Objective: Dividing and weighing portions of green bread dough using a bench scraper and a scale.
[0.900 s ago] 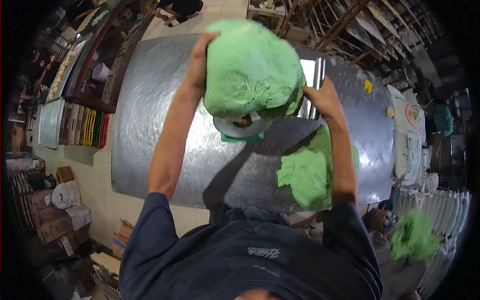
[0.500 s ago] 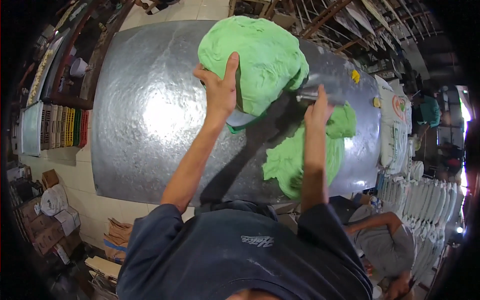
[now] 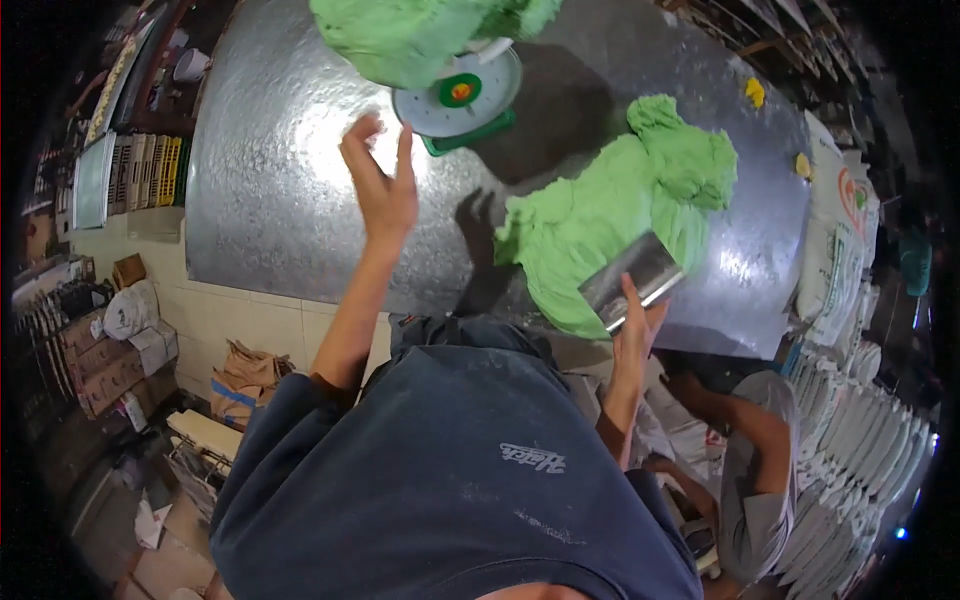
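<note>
A big lump of green dough (image 3: 420, 35) rests on a round dial scale (image 3: 460, 95) with a green base, at the far side of the shiny metal table (image 3: 270, 200). My left hand (image 3: 382, 185) hovers just below the scale, fingers spread, holding nothing. A second mass of green dough (image 3: 620, 215) lies on the table to the right. My right hand (image 3: 638, 325) grips a flat metal scraper (image 3: 632, 280) pressed against that dough's near edge.
Another person (image 3: 750, 470) crouches at the lower right beside stacked white sacks (image 3: 850, 430). Small yellow pieces (image 3: 755, 92) lie on the table's far right. Cardboard boxes (image 3: 245, 375) and bags sit on the floor at left, with crates (image 3: 150, 165) behind them.
The big dough lump that both hands carried now sits on the scale. My left hand has let go and pulled back. My right hand has dropped to the second dough with the scraper.
</note>
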A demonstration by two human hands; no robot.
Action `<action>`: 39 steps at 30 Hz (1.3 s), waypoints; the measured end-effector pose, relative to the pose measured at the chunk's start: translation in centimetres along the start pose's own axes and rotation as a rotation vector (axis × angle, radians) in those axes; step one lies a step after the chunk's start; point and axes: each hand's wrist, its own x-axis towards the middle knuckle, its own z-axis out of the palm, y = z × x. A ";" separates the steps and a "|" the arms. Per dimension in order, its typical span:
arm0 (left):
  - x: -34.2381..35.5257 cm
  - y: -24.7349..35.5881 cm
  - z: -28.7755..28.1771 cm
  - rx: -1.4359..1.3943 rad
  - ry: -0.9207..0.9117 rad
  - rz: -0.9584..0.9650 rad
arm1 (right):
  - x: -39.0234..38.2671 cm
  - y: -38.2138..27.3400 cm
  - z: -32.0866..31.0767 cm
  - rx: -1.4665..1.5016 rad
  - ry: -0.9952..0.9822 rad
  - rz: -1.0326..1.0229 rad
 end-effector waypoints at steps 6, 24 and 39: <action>-16.7 -5.5 4.2 0.198 -0.876 -0.175 | -0.4 0.9 0.8 -0.500 -0.235 -0.159; 6.5 0.3 -1.3 -0.298 -0.119 -0.080 | -5.3 -16.8 24.5 -0.949 -0.539 -1.274; -3.0 0.4 -7.5 -0.506 -0.151 -0.484 | -6.4 -6.5 40.4 -1.490 -0.625 -1.672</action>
